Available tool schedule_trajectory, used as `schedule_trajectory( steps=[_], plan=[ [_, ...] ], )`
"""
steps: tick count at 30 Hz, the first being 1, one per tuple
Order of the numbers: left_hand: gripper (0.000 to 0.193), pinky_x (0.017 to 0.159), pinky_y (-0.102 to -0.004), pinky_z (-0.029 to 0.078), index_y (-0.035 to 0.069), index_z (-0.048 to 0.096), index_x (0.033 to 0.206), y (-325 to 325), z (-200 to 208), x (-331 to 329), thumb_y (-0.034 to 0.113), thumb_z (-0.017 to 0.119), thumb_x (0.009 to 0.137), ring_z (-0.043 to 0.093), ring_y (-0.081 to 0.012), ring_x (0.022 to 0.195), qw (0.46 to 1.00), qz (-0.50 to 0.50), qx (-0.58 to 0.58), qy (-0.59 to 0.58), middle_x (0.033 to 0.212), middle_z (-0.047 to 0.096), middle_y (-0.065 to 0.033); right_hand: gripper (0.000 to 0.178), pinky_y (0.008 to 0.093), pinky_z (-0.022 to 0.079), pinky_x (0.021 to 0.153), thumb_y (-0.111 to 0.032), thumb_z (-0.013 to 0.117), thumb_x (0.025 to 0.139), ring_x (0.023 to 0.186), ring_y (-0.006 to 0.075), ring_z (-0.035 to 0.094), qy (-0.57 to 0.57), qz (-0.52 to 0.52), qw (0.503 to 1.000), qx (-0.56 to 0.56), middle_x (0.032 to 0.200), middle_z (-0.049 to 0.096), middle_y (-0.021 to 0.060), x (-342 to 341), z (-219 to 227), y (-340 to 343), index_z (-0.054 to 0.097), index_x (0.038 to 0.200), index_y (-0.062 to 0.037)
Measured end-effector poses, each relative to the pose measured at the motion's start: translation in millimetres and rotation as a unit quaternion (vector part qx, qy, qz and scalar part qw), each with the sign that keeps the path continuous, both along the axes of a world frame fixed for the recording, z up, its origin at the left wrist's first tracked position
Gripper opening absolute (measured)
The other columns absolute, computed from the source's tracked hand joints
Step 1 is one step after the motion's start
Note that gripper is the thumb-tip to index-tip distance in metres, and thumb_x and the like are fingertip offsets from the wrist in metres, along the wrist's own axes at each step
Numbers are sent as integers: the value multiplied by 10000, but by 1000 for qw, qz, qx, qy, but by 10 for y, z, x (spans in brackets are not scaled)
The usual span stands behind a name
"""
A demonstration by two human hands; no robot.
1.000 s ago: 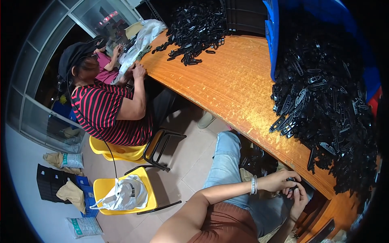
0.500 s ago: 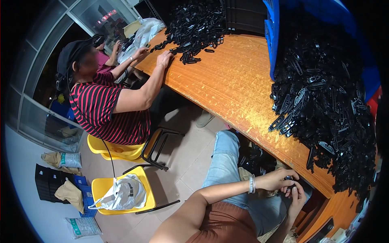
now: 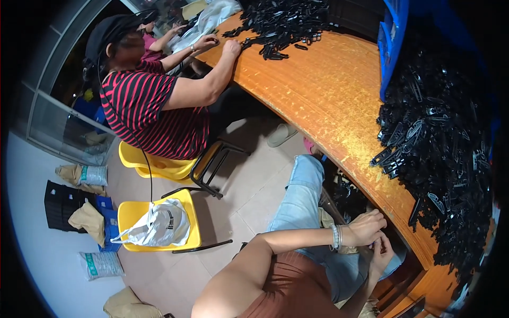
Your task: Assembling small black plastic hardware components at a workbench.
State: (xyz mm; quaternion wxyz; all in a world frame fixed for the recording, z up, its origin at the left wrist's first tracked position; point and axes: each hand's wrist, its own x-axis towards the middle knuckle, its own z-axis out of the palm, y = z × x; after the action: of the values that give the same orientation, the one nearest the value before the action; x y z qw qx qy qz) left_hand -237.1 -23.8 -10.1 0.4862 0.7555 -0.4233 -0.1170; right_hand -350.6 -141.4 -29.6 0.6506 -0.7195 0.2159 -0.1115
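Windows [image 3: 63, 95] and a pale wall close off the room's left side, with a plastic sack [image 3: 101, 265], a black crate [image 3: 66, 206] and a blue crate [image 3: 110, 228] along it, probably to leave the seats free. On a yellow chair [image 3: 132, 214] lies a white bag [image 3: 169, 222], likely to keep it off the floor. Beyond, a co-worker [image 3: 154, 111] in a striped shirt sits with both hands at the bench [image 3: 302, 85], beside a far heap [image 3: 281, 24] of black parts.

Nearer, the person's left arm crosses above denim-clad legs [image 3: 297, 196], bracelets [image 3: 336, 236] at the wrist; the left hand [image 3: 366, 228] has curled fingers just beside the bench's edge. From below, the right hand [image 3: 382, 255] rises, fingers bent toward the left. Held low and together, they seem so placed to brace each other. What lies between them is hidden, so I cannot tell whether either grip is grasping anything. Farther right, the near heap [image 3: 435, 153] of black parts covers the bench by a blue bin [image 3: 389, 53], presumably kept within reach.
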Motion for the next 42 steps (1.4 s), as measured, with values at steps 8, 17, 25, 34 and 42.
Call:
schedule_trajectory(
  steps=[8, 17, 25, 34, 42],
  plan=[
    [161, 705, -370, 490, 26, 623, 900, 99, 106, 71, 56, 649, 744, 585, -305, 809, 999, -17, -32, -21, 840, 605, -137, 85, 222, 455, 606, -26, 569, 871, 695, 67, 550, -19, -14, 1000, -14, 832, 623, 36, 4, -37, 74, 625, 911, 23],
    [137, 579, -348, 462, -2, 584, 915, -487, 315, 255, 15, 625, 785, 600, -301, 693, 987, 48, -98, -118, 755, 598, -135, 64, 258, 425, 589, -39, 596, 853, 670, 126, 523, -49, -253, 908, -329, 816, 557, 73, 134, 377, -402, 596, 865, 23],
    [492, 510, -381, 458, 20, 454, 1114, -1078, 258, 278, 259, 698, 760, 607, -338, 587, 983, 135, 2, -122, 712, 620, -152, 207, 393, 412, 772, -55, 630, 748, 879, 297, 521, -5, -207, 848, -487, 909, 542, 120, 439, 408, -522, 595, 946, -4],
    [221, 541, -262, 446, -8, 596, 986, -679, 264, 356, -1, 636, 768, 562, -155, 580, 977, 111, -121, 137, 792, 603, -99, 177, 265, 429, 628, -18, 561, 836, 729, 163, 549, -113, -197, 948, -223, 856, 565, 52, 479, 537, -538, 612, 1003, 16],
    [273, 609, -217, 538, -55, 559, 1085, -410, 459, 288, -80, 600, 816, 619, -123, 727, 920, -11, -158, 358, 996, 600, -116, 196, 191, 381, 481, -12, 496, 894, 542, 84, 495, -176, -145, 956, 182, 750, 603, 73, 295, 676, -479, 597, 1055, 33]
  ],
)
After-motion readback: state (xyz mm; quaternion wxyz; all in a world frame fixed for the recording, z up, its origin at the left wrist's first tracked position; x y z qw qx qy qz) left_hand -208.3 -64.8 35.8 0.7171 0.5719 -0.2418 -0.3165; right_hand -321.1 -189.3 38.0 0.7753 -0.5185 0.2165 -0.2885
